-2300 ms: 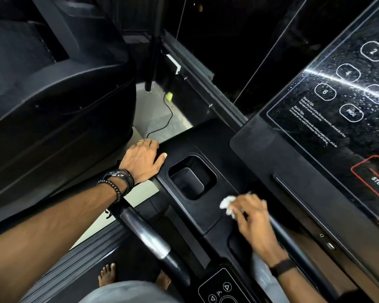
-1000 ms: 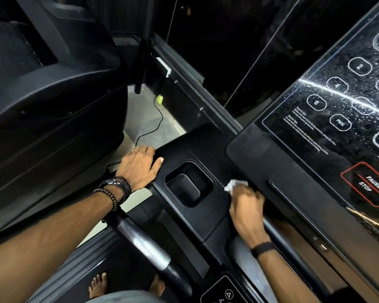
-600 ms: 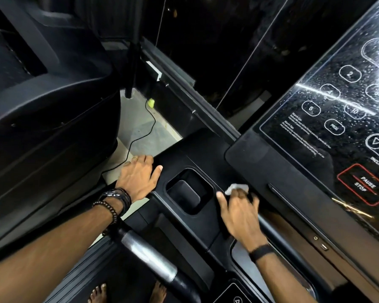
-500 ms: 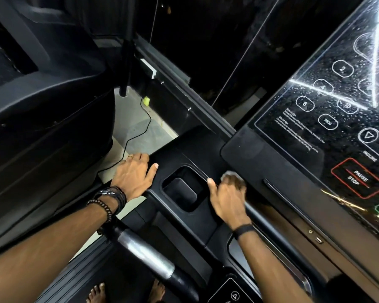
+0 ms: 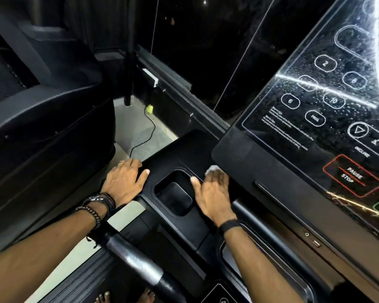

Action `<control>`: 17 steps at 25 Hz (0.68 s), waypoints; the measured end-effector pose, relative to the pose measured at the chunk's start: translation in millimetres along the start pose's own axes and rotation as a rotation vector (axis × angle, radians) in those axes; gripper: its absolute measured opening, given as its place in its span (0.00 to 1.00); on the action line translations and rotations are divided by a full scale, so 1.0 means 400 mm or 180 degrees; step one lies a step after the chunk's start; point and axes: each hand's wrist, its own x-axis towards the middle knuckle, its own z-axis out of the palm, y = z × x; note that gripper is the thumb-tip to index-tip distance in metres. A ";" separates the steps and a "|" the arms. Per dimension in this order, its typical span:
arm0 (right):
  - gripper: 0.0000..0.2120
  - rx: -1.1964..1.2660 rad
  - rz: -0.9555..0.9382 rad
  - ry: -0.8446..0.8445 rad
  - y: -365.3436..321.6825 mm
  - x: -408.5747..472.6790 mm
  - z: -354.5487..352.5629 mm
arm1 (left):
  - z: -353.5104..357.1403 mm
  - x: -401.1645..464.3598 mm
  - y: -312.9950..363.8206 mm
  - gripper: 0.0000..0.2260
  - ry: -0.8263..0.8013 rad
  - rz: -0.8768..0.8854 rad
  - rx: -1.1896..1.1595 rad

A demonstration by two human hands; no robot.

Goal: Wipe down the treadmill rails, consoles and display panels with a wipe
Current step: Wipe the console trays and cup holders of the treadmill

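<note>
My right hand (image 5: 212, 195) presses a white wipe (image 5: 212, 168) onto the black console tray (image 5: 179, 158), right under the lower-left corner of the glossy display panel (image 5: 315, 110). Its fingers curl down over the wipe, so only a small white edge shows past them; the thumb sticks out toward the cup-holder recess (image 5: 173, 197). My left hand (image 5: 125, 182) lies flat with straight fingers on the tray's left edge, holding nothing. The silver-and-black handrail (image 5: 136, 261) runs below my left wrist.
A neighbouring black treadmill housing (image 5: 42, 106) stands close on the left across a narrow strip of pale floor with a black cable (image 5: 149, 132). The panel shows touch buttons and a red PAUSE/STOP box (image 5: 352, 176). My bare feet (image 5: 103, 298) are at the bottom edge.
My right hand has slid the wipe along the tray from beside the lower groove up to the display panel's corner. My left hand has stayed on the tray's left edge.
</note>
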 end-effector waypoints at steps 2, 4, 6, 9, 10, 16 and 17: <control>0.43 -0.0024 -0.0563 0.0197 0.005 -0.067 0.000 | -0.001 -0.001 0.000 0.26 -0.0006 0.0003 0.0001; 0.41 -0.0288 -0.0611 0.0315 0.051 -0.151 -0.016 | 0.002 -0.007 0.000 0.30 0.0070 0.0002 -0.0001; 0.39 -0.0271 -0.0126 0.0208 0.080 -0.135 -0.023 | -0.004 -0.005 0.006 0.30 0.0057 -0.0048 0.0068; 0.38 0.0039 0.0078 -0.0018 0.040 -0.022 -0.010 | -0.003 -0.006 0.010 0.29 0.0006 -0.0022 0.0118; 0.39 0.0068 -0.0075 -0.0041 0.016 -0.002 -0.007 | -0.007 -0.008 0.013 0.30 0.0023 -0.0021 0.0096; 0.42 0.0081 -0.0729 0.0601 0.081 -0.108 0.022 | -0.006 -0.005 0.006 0.30 -0.0013 -0.0065 0.0092; 0.44 0.0100 -0.0493 0.0481 0.079 -0.081 0.019 | -0.007 0.001 0.004 0.29 -0.0063 -0.0089 0.0088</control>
